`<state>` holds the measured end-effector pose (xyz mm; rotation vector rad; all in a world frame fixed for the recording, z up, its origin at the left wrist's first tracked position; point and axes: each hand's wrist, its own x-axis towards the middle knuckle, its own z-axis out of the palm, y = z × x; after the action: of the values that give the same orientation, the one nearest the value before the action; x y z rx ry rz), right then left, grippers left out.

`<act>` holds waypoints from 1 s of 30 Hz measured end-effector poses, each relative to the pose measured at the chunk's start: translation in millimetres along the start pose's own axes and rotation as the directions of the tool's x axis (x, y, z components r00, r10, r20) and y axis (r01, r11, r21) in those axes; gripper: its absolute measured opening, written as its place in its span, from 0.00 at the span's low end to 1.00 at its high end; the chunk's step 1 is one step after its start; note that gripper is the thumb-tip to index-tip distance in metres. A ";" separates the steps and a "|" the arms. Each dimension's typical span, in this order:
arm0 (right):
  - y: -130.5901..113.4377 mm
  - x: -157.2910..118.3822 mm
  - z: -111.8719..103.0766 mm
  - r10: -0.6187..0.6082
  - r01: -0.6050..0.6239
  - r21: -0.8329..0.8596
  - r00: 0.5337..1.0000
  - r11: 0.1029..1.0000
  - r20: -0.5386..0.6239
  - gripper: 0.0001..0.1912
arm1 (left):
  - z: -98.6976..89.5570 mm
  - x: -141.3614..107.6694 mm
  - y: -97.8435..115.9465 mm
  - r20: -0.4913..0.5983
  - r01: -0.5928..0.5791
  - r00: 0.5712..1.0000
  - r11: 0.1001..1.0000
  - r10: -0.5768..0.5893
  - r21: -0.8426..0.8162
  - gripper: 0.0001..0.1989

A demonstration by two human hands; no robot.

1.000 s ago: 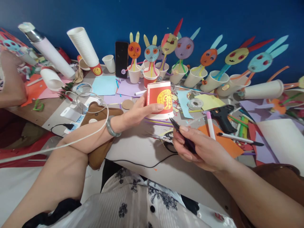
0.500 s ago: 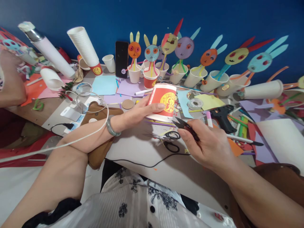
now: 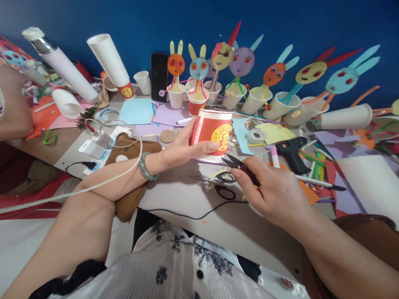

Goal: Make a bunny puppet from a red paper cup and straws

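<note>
My left hand [image 3: 183,147] is wrapped round a red and white paper cup [image 3: 207,133] with a yellow print, thumb across its front. The cup is tilted slightly over the table. In my right hand [image 3: 266,187] is a pair of small dark snips [image 3: 241,168], blades pointing left at the cup's lower right edge; whether they touch it I cannot tell. Below the cup, black-handled scissors [image 3: 225,192] lie on the table.
Cups with paper rabbit faces [image 3: 176,64] line the blue wall. A phone [image 3: 159,77] and a cup stack [image 3: 109,60] stand at the back. A glue gun [image 3: 293,155] and markers lie right, a power strip [image 3: 101,160] left. Another person's arm [image 3: 14,101] is far left.
The cup has turned a little in my left hand, its print shifting right, and my left thumb sits slightly lower. The snips have moved slightly left, closer to the cup.
</note>
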<state>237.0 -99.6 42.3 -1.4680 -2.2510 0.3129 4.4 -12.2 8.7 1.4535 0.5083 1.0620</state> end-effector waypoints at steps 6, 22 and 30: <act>0.5 -3.5 5.0 -0.073 0.064 -0.110 0.994 0.992 -0.079 0.21 | -1.4 -1.9 -5.9 -0.017 -0.115 0.993 0.990 0.117 0.087 0.38; 4.5 -3.3 10.9 -0.095 0.071 -0.159 0.984 0.985 -0.148 0.19 | -8.5 -9.0 -24.0 0.003 -0.338 0.928 0.841 0.372 0.423 0.47; 4.9 -3.2 13.4 -0.160 0.113 -0.224 0.966 0.968 -0.204 0.20 | -4.7 -9.8 -19.4 -0.025 -0.271 0.953 0.887 0.302 0.373 0.44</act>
<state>235.8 -99.9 27.7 -1.3619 -2.2414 -0.1311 1.0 -13.7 -13.3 1.8632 0.5851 1.3160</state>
